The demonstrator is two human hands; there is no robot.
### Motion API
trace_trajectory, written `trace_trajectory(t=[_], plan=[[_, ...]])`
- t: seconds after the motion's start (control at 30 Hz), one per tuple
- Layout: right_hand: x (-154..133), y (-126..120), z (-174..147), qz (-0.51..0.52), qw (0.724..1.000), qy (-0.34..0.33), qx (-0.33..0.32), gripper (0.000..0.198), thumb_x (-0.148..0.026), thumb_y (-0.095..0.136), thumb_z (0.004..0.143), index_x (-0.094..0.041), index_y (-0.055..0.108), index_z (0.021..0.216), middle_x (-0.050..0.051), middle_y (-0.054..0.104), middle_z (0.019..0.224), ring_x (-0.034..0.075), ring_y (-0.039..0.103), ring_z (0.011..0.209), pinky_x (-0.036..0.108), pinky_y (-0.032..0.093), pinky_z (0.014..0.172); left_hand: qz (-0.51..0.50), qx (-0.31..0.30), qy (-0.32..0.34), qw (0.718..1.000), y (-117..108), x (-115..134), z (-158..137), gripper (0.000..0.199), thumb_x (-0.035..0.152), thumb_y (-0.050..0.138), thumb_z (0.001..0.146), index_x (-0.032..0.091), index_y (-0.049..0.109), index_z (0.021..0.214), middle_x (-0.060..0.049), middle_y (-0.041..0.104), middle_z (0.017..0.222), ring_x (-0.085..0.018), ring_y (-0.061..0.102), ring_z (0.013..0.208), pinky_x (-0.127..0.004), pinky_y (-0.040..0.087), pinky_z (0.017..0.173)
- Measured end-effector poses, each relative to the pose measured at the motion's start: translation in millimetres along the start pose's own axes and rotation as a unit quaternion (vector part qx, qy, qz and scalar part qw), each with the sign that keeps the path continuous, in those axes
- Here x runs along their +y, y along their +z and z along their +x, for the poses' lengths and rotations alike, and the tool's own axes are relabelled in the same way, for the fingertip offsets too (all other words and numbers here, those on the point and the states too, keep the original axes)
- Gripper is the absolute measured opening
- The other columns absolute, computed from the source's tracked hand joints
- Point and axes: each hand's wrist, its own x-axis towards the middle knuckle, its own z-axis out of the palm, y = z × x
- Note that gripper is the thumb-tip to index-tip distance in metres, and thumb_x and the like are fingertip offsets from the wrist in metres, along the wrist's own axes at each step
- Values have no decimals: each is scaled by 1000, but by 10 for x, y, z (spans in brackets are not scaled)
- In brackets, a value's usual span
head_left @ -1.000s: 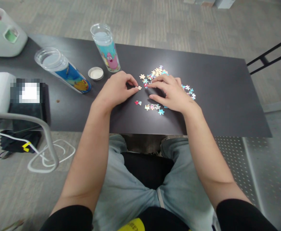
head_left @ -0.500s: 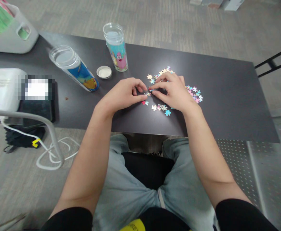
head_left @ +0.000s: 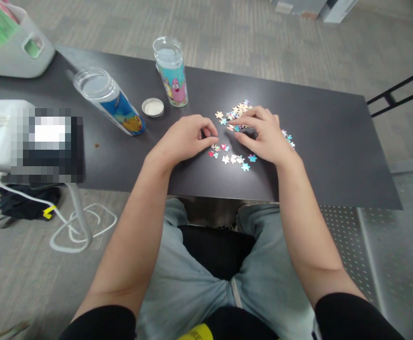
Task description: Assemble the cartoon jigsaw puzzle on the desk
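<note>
Head view: looked down over light jeans to a dark table, both forearms reaching across its near edge.
Near row: a few loose puzzle pieces lay flat, strung roughly left to right, parallel to that edge; a light-blue piece sat on their near side. The row was in front of the right thumb, toward the person.
Red-marked pieces: one lay between the two hands, slightly nearer the person than both thumb tips, with the left thumb closer to it; another lay to its left, on the near side of the left thumb.
Left hand: curled, thumb and forefinger tips close together; no piece showed there, but I could not tell whether a small one was pinched.
Right hand: released, thumb and forefinger well apart, aimed leftward and poised over a reddish piece that lay just by the forefinger tip, no long axis readable.
Pile: a larger heap of pieces lay just beyond the right fingers, partly hidden by them.
Side cluster: more pieces showed right of that hand.
Lid and tumblers: a round lid, a blue tumbler and a pink-figured tumbler stood off to the left.
</note>
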Motion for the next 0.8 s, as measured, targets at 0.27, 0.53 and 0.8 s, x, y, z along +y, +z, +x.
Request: trace_trajectory(t=[0.27,0.53,0.8], plan=[[60,7,-83,-25,999,-7,-24,30,-53,78,126,-43,100,145,13,80,159,51,71,147,86,52,130,17,-25,20,999,101,37,118,25,43,105,97,27,89,107,-5,84,106,-25,71,93,-43,53,91],[102,-213,-271,37,996,-17,-77,29,-63,80,122,-46,103,126,7,83,157,45,74,144,74,51,133,83,63,-27,994,197,43,267,34,29,95,103,31,89,136,-8,80,129,-28,69,105,-47,57,103],[253,-250,-392,30,999,38,-19,40,-60,72,124,-46,96,153,11,87,150,46,77,142,73,54,129,76,66,-28,995,219,33,380,22,30,99,99,31,96,121,-9,78,130,-28,68,105,-48,60,109]])
